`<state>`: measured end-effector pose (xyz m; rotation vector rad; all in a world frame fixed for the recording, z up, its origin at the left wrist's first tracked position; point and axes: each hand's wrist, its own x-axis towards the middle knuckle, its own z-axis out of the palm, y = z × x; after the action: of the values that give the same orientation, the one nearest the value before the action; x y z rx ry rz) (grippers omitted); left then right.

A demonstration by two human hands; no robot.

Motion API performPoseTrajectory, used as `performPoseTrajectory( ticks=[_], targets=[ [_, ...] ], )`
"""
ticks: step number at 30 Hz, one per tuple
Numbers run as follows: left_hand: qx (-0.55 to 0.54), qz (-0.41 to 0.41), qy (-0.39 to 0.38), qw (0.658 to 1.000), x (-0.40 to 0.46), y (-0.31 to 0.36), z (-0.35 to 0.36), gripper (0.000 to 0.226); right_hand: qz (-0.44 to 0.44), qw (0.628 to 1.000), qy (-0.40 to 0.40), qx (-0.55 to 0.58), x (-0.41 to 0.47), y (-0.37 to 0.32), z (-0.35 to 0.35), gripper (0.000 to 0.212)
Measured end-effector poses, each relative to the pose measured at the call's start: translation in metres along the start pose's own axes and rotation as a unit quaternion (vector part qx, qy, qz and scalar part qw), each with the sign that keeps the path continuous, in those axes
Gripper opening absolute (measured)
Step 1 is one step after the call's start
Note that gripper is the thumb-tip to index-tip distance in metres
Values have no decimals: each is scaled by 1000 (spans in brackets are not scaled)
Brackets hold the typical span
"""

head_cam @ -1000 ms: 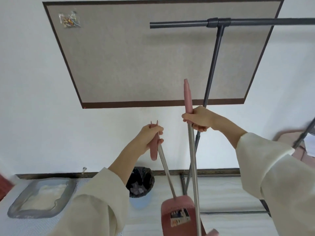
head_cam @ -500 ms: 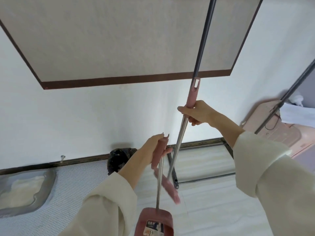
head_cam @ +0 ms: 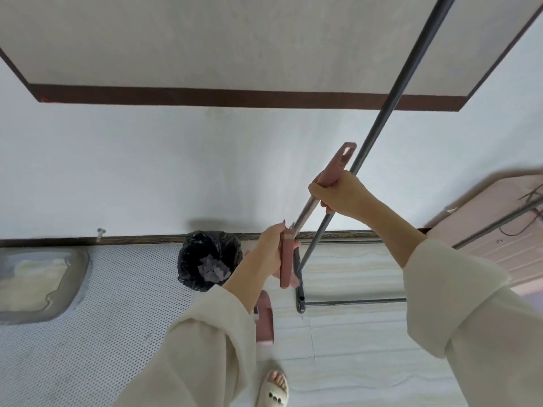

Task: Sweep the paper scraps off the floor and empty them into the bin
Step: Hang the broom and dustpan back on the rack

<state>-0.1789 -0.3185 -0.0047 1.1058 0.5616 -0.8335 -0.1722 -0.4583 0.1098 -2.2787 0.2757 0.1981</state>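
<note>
At the centre of the frame the left hand (head_cam: 271, 248) wraps its fingers (head_cam: 282, 230) round the pink grip of the dustpan handle (head_cam: 285, 264), which hangs nearly upright. Up and to the right, the right hand (head_cam: 342, 195) closes round the pink grip of the broom handle (head_cam: 333, 171), whose metal shaft slants down to the left and passes just beside the left hand. Both hands hold firmly, fingers curled tight round their grips.

Below the left forearm a pink part (head_cam: 264, 318) shows against the tiled floor (head_cam: 367, 348) (dustpan or broom head, I cannot tell which). The bin (head_cam: 210, 259), lined with a black bag, stands against the wall just left of the left hand, and pale paper scraps (head_cam: 213, 268) lie inside it.

A dark metal rack (head_cam: 390, 113) crosses the upper right. A perforated mat (head_cam: 102, 318) covers the lower left, with a grey tray (head_cam: 79, 274) at the far left edge. A foot in a cream slipper (head_cam: 273, 390) shows at the bottom.
</note>
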Motion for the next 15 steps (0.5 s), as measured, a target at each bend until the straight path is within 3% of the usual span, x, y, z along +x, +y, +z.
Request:
performPoseTrajectory(
  ticks=[7,15],
  targets=[
    [-14,-21,9,1000,42,20,12,20,14,1000,13,-5,45,4,-12,27],
    [-36,-68,-20,997,84,47,11,33,23,998,-4,-51,85,-14,4,24]
  ],
)
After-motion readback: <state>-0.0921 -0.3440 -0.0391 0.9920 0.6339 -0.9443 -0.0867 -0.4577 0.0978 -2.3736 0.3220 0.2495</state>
